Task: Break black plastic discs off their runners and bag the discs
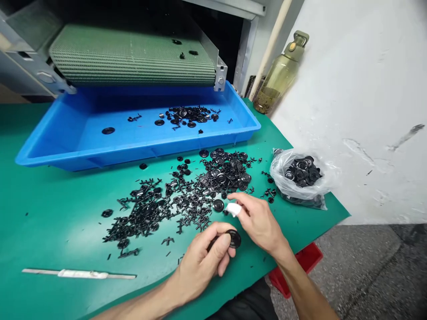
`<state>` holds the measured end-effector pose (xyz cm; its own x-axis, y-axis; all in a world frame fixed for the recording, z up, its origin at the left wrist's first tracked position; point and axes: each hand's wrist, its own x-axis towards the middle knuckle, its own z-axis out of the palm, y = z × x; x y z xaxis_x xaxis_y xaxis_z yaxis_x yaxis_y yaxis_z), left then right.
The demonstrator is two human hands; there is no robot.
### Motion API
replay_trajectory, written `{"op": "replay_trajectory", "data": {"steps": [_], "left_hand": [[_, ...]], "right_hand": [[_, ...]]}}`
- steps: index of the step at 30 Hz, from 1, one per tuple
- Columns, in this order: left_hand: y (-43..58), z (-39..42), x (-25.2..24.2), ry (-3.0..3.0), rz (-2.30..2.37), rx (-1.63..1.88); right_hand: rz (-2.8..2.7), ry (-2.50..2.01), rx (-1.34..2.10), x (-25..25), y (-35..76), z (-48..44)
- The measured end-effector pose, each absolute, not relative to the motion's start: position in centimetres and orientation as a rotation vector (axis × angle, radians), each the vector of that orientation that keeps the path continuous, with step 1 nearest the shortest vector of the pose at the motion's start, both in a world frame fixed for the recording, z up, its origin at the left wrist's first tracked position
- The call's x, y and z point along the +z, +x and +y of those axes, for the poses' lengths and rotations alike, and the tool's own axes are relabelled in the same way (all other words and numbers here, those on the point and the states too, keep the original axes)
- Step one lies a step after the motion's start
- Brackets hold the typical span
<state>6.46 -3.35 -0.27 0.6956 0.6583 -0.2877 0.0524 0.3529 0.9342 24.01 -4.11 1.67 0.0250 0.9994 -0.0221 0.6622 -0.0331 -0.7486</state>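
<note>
My left hand (208,253) is closed around a round black plastic disc (235,239), with its thumb pressed on top. Whether more discs sit inside the fist is hidden. To its right, my right hand (256,218) hovers with index finger and thumb apart, holding nothing I can see. White tape (233,209) wraps a fingertip of that hand. Just left of those fingertips a loose black disc (218,205) lies on the green tabletop (60,213). Beyond both hands spreads a pile of small black plastic parts (147,213), mixed with more round discs (220,178).
A blue tray (133,153) with black parts stands under a green conveyor belt (133,58). On the right sit a clear bag of discs (302,178) and a bottle (280,75). A thin taped stick (80,274) lies front left; a red bin (308,260) is below the edge.
</note>
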Motion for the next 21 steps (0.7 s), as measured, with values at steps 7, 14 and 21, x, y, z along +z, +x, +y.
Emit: {"op": "replay_trajectory", "data": {"steps": [7, 14, 21], "left_hand": [[6.6, -2.8, -0.7, 0.764, 0.532, 0.409], [7.1, -1.8, -0.2, 0.616, 0.623, 0.417], [7.4, -2.6, 0.0, 0.846, 0.702, 0.413]], "right_hand": [[-2.248, -2.068, 0.339, 2.4, 21.8, -2.1], [-1.559, -1.772, 0.577, 1.2, 23.9, -3.2], [-1.425, -1.667, 0.737, 1.6, 23.1, -6.9]]}}
